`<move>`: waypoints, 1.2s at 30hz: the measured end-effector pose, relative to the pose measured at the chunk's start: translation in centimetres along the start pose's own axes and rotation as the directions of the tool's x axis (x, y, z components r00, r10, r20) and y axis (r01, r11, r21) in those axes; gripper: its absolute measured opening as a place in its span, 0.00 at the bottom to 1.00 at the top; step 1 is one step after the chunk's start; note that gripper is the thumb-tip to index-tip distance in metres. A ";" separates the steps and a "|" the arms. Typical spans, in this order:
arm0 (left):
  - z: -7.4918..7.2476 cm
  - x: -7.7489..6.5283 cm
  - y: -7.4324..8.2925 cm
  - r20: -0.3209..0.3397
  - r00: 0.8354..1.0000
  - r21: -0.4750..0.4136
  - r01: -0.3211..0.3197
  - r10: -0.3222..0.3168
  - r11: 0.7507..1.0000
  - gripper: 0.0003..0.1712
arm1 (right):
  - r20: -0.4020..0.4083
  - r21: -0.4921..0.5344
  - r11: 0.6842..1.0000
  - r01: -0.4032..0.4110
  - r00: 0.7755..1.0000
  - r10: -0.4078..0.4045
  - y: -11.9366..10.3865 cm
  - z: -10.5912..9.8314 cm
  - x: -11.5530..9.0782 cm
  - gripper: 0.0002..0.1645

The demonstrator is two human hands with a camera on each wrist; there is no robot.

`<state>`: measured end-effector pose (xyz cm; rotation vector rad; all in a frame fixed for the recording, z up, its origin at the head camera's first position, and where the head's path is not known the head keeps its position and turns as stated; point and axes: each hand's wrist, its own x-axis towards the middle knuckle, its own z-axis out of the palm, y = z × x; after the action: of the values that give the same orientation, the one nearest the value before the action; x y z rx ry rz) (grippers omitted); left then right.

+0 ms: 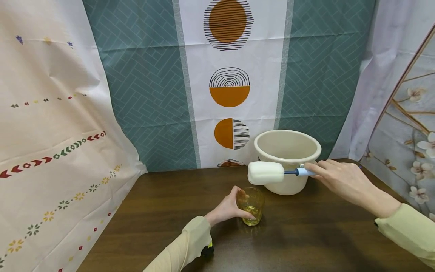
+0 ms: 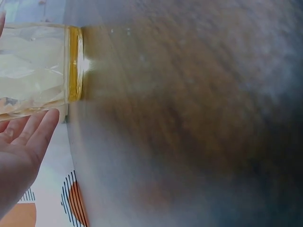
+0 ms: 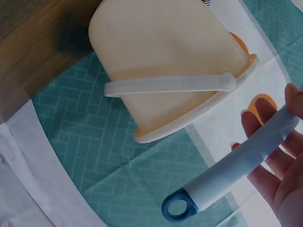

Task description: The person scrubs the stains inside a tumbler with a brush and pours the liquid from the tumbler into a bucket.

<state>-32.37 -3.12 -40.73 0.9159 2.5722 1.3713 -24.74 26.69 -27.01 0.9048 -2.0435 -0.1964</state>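
Observation:
A yellow-tinted drinking glass stands upright on the dark wooden table, between the thumb and fingers of my left hand. In the left wrist view the glass shows its thick amber base, with fingers along its side. Up in the air, my right hand grips a sponge bottle brush by its light blue handle. The brush's white sponge head points left, above and slightly right of the glass, apart from it. A dark blue hanging ring ends the handle.
Behind the sponge head stands a cream bucket with a white carrying handle. Patterned cloths hang at the back, the left and the right. The brown table reaches up to them.

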 end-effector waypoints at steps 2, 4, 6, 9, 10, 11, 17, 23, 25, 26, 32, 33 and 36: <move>0.0 -0.1 0.0 -0.003 1.000 -0.003 -0.007 0.007 1.000 0.41 | 0.000 -0.003 1.000 0.020 1.000 -0.020 0.1 0.0 0.1 0.17; 0.0 -0.1 0.0 -0.007 1.000 -0.008 -0.021 0.021 1.000 0.41 | -0.004 -0.005 0.999 0.035 0.999 -0.035 0.1 0.1 0.2 0.17; 0.0 -0.1 0.0 -0.012 0.999 -0.006 -0.033 0.033 0.999 0.41 | -0.006 -0.012 0.999 0.048 0.999 -0.048 0.2 0.0 0.4 0.16; 0.0 -0.2 0.0 -0.018 0.999 0.003 -0.048 0.048 0.999 0.41 | 0.000 -0.025 0.997 0.066 0.998 -0.066 0.3 -0.1 0.6 0.16; 0.0 -0.2 0.1 -0.020 0.998 0.006 -0.052 0.052 0.999 0.41 | 0.006 -0.026 0.997 0.071 0.997 -0.071 0.3 -0.1 0.7 0.16; 0.0 -0.2 0.1 -0.022 0.998 0.009 -0.057 0.057 0.998 0.41 | 0.015 -0.027 0.997 0.073 0.997 -0.073 0.3 -0.2 0.8 0.15; 0.1 -0.3 0.1 -0.031 0.998 0.019 -0.056 0.056 0.998 0.41 | 0.074 -0.021 0.996 0.089 0.993 -0.087 0.1 -0.1 1.6 0.24; 0.0 -0.4 0.0 -0.037 0.998 0.022 -0.053 0.054 0.998 0.41 | 0.097 -0.017 0.993 0.116 0.989 -0.114 0.1 0.2 2.1 0.25; 0.0 -0.4 0.0 -0.039 0.998 0.026 -0.053 0.054 0.998 0.42 | 0.097 -0.018 0.992 0.127 0.987 -0.125 0.0 0.3 2.2 0.26; 0.0 -0.4 0.0 -0.040 0.998 0.029 -0.051 0.052 0.998 0.42 | 0.097 -0.019 0.991 0.133 0.987 -0.131 0.0 0.4 2.3 0.27; 0.1 -0.4 0.0 -0.048 0.998 0.041 -0.043 0.045 0.998 0.43 | 0.119 -0.035 0.984 0.175 0.978 -0.170 -0.1 0.7 2.6 0.31; 0.1 -0.4 0.0 -0.048 0.998 0.043 -0.042 0.044 0.998 0.43 | 0.130 -0.034 0.983 0.183 0.976 -0.177 0.0 0.7 2.6 0.32; 0.1 -0.3 0.0 -0.053 0.998 0.054 -0.043 0.045 0.998 0.42 | 0.167 -0.038 0.977 0.210 0.965 -0.201 0.0 0.9 2.8 0.32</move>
<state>-32.05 -3.25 -40.86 0.9622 2.6554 1.3638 -26.41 24.66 -25.69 1.0970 -2.0790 -0.4515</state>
